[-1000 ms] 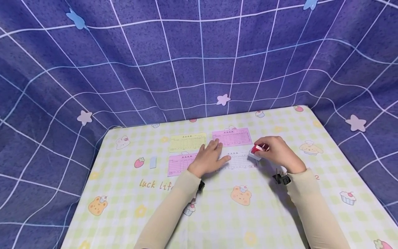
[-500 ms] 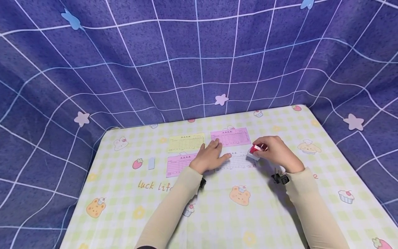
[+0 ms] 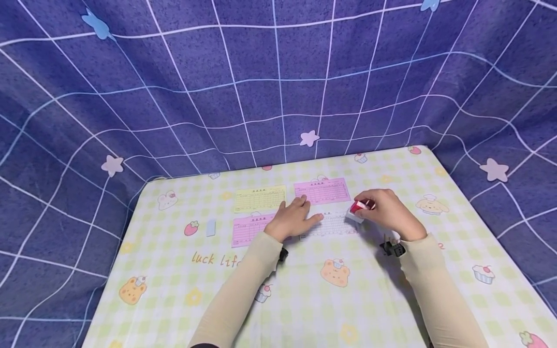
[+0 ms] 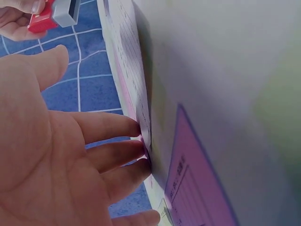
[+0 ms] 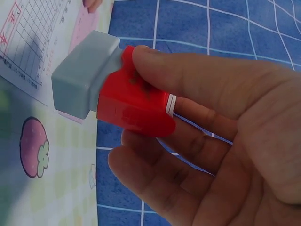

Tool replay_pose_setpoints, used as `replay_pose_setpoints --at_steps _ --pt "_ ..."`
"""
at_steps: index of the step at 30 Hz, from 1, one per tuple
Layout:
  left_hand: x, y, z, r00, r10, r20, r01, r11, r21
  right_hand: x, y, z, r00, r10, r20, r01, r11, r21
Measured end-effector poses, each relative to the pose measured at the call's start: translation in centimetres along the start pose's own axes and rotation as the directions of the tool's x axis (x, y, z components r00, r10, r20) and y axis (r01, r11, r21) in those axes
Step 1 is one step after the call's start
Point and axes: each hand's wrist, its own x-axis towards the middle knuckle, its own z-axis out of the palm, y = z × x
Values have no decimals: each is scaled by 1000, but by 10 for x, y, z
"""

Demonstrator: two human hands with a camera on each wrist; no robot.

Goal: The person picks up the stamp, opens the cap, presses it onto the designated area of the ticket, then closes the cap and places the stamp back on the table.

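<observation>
My right hand pinches a red and grey self-inking stamp over the right end of a white printed form. In the right wrist view, thumb and fingers grip the red body, with the grey base towards the form. Red print shows on that form. My left hand lies with spread fingers over the form's left part. From the left wrist, its fingertips appear right at the paper's edge, holding nothing.
A yellow form and a pink form lie behind. Another pink form is left of the left hand. Further left is a small light-blue rectangular piece. A blue curtain hangs behind the checked tablecloth.
The head view has shifted slightly. Both hands keep almost the same place over the white form, the right one still with the stamp.
</observation>
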Motion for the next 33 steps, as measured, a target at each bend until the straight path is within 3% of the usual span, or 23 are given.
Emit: replay_pose_setpoints --at_steps 11,33 --pt "-2 -6 -4 1000 6 30 -6 1000 -12 3 1 -2 995 -68 -79 66 997 -27" --pt "-5 -8 -5 996 14 85 -10 998 -54 7 3 2 968 -129 -213 133 991 6"
